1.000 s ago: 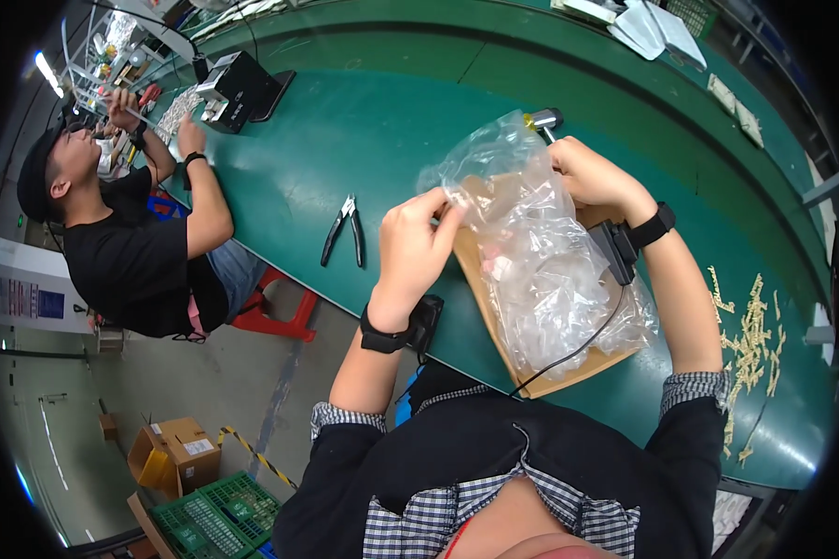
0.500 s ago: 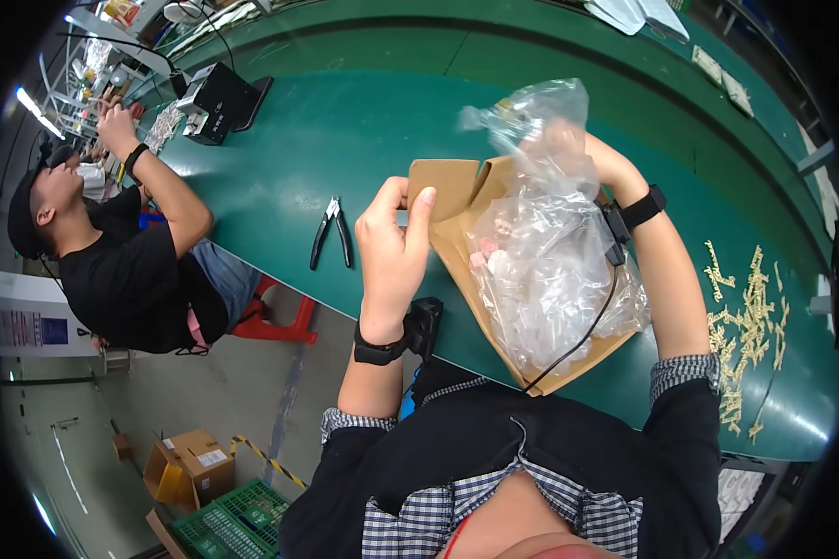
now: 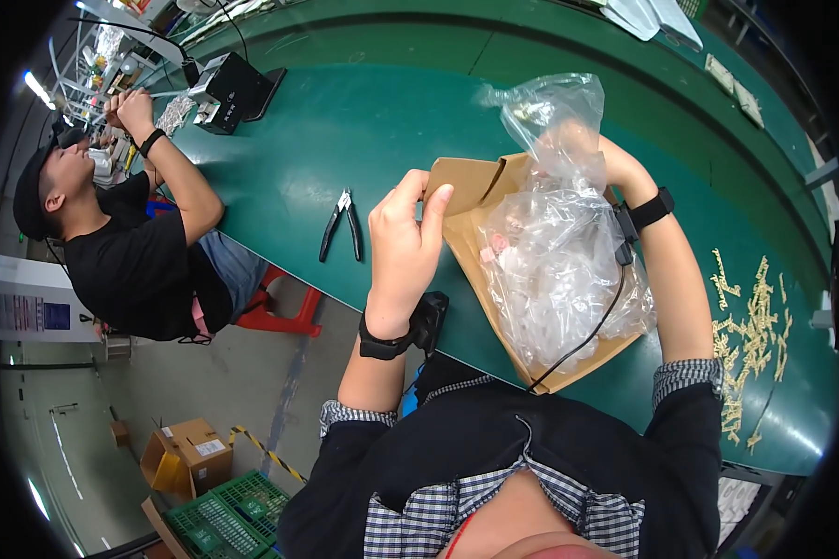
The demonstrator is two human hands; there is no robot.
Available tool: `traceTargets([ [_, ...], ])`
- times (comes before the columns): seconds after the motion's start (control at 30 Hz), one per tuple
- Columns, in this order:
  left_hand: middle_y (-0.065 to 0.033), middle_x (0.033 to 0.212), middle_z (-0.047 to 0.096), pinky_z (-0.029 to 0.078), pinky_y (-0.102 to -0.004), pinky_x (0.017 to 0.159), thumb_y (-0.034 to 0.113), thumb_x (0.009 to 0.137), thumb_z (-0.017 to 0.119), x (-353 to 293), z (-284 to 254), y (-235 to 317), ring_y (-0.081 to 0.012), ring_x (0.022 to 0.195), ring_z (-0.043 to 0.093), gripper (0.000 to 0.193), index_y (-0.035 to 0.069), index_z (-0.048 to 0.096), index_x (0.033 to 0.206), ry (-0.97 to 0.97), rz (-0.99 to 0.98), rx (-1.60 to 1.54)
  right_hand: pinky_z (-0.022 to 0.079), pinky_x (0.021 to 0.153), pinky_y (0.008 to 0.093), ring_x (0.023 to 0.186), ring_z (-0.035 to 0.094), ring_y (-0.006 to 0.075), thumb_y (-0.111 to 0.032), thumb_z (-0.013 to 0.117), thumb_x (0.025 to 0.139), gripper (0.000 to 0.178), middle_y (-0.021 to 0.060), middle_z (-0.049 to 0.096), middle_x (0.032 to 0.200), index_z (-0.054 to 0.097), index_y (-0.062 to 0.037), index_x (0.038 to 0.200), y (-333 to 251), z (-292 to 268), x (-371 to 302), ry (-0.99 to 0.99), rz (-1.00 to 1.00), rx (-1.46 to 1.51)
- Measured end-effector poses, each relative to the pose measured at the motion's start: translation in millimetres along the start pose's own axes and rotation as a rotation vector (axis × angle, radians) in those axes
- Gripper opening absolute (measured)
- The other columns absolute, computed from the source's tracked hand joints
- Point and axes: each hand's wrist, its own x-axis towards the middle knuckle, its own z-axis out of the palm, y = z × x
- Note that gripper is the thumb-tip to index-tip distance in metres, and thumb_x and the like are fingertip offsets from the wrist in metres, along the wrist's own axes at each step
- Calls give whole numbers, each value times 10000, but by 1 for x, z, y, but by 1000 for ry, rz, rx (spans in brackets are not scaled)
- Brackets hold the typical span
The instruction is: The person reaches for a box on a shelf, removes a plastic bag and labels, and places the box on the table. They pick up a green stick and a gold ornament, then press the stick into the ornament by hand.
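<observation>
An open cardboard box (image 3: 466, 244) rests on the green table close to my body. My left hand (image 3: 407, 233) pinches its raised flap at the far left corner. Inside the box lies a clear plastic bag (image 3: 559, 279), bulging with small pale and pink pieces that I cannot make out further. My right hand (image 3: 578, 147) grips the bag's gathered neck at the far end, its fingers partly hidden by the film. The loose top of the bag sticks up beyond that hand. A black cable from the right wrist's device crosses the bag.
Pliers with black handles (image 3: 341, 225) lie left of my left hand. Many thin gold-coloured pieces (image 3: 750, 345) are spread at the right. A black device (image 3: 238, 91) stands far left, near a seated co-worker (image 3: 126, 252). Cardboard boxes and a green crate (image 3: 233, 512) stand on the floor.
Box, bag and both hands appear slightly further right in the view, as do the pliers and black device. Both grips stay the same. The co-worker's raised hands have shifted a little.
</observation>
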Motion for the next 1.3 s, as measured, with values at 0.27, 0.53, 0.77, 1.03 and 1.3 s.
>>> traceTargets([
  [0.27, -162, 698, 568, 424, -395, 552, 114, 834, 591, 13, -4, 18, -342, 639, 550, 134, -7, 538, 810, -181, 61, 272, 479, 686, 304, 748, 587, 145, -107, 648, 770, 152, 75, 637, 797, 631, 12, 862, -1, 5, 6, -65, 184, 65],
  [0.53, -179, 698, 586, 436, -435, 592, 129, 810, 584, 41, -7, 24, -378, 690, 561, 148, -8, 559, 759, -460, 170, 459, 473, 683, 284, 745, 552, 113, -102, 614, 803, 139, 51, 622, 826, 616, 16, 876, 3, 1, 0, -69, 57, 57],
  [0.77, -181, 727, 617, 478, -432, 631, 148, 789, 597, 52, 9, 10, -371, 691, 591, 136, 20, 644, 785, -735, 172, 566, 466, 683, 273, 748, 539, 111, -83, 618, 791, 149, 45, 607, 838, 597, 23, 894, -3, 7, -3, 0, 171, 147],
  [1.03, -190, 727, 647, 526, -368, 615, 102, 695, 651, 54, 9, 11, -319, 666, 649, 124, -3, 667, 760, -487, -82, 293, 449, 616, 285, 644, 510, 104, -53, 609, 759, 124, 79, 566, 683, 589, 49, 825, 4, 10, 2, 59, 173, 59],
  [1.3, -200, 708, 630, 504, -308, 596, 90, 685, 669, 35, 2, 2, -265, 620, 633, 127, -15, 657, 755, -313, -199, 112, 422, 542, 353, 542, 498, 187, -37, 593, 723, 90, 163, 519, 601, 552, 43, 732, -15, 5, 6, 45, 218, -169],
])
